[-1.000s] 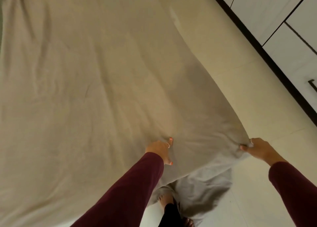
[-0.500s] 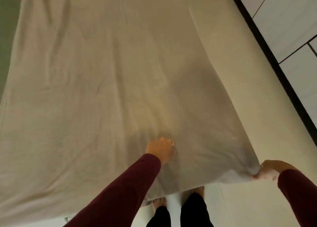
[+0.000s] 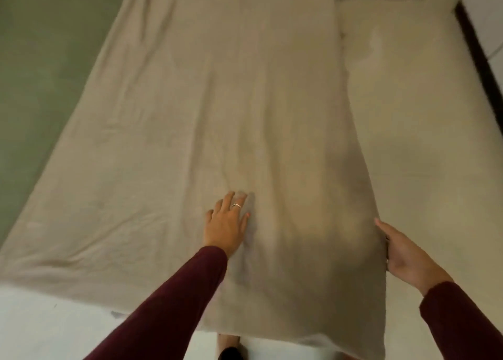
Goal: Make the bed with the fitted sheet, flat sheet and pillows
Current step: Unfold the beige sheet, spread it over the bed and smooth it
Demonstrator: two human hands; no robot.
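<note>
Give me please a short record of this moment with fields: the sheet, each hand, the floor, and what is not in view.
sheet: beige sheet spread flat over the bed, lightly creased, its near edge hanging toward the person
left hand: left hand open, palm down on the sheet, ring on one finger
right hand: right hand open, fingers straight, against the sheet's right edge, no pinch visible
sleeves: dark red sleeve on each arm
floor: pale floor right of the bed
not in view: pillows

Left hand (image 3: 227,227) flattened on sheet (image 3: 217,100); right hand (image 3: 405,253) released corner.
</note>
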